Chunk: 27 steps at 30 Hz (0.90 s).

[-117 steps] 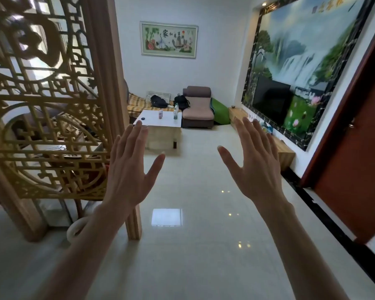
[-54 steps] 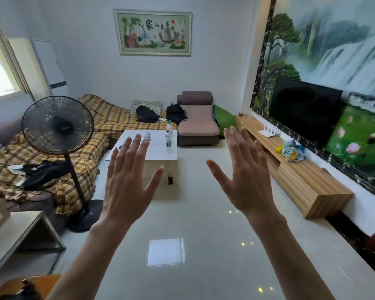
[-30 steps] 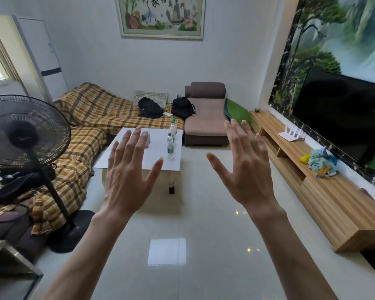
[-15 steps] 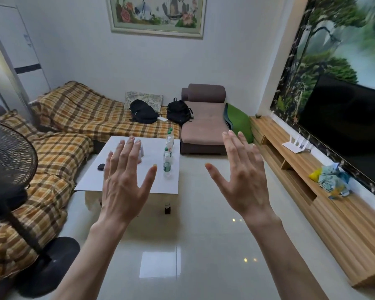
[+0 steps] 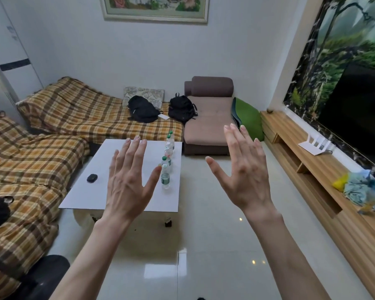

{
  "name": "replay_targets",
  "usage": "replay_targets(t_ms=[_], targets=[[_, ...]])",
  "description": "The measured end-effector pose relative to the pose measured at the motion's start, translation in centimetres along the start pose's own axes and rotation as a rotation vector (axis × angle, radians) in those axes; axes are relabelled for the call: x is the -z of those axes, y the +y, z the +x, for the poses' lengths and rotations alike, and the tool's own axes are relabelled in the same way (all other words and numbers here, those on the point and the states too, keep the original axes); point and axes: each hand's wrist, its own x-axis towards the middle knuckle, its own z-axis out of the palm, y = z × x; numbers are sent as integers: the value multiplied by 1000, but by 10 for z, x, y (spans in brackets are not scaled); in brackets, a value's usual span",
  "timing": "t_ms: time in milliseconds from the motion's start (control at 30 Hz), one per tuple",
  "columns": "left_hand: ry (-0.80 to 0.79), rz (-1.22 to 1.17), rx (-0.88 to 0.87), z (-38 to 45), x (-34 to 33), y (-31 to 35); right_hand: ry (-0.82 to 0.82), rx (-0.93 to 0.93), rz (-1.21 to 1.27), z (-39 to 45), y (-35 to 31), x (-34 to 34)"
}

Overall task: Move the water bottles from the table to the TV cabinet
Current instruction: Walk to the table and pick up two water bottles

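on the white desk (image 5: pixel 121 198), along its right edge, the bottles (image 5: pixel 165 177) are stood upright in a row running away from the camera. both hands are held up spread and empty, left hand (image 5: pixel 129 180) nearer the row, right hand (image 5: pixel 244 169) toward the cabinet (image 5: pixel 307 169), which is set well apart at right.

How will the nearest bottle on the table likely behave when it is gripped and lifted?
The nearest bottle is tall and narrow on a small base, so a sideways nudge could probably tip it into the row of bottles behind. It looks like thin clear plastic, likely to dent slightly under a firm grip. If full, as it seems, it should feel fairly heavy for its size.
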Motion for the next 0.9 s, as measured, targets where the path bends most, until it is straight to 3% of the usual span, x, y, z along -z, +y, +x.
replay_targets(t_ms=[400,900], targets=[[-39,89,83,134,-133,-15,23,43,67,142,106,-127],[-79,97,232,230,-269,-85,-70,131,185,262,134,-295]])
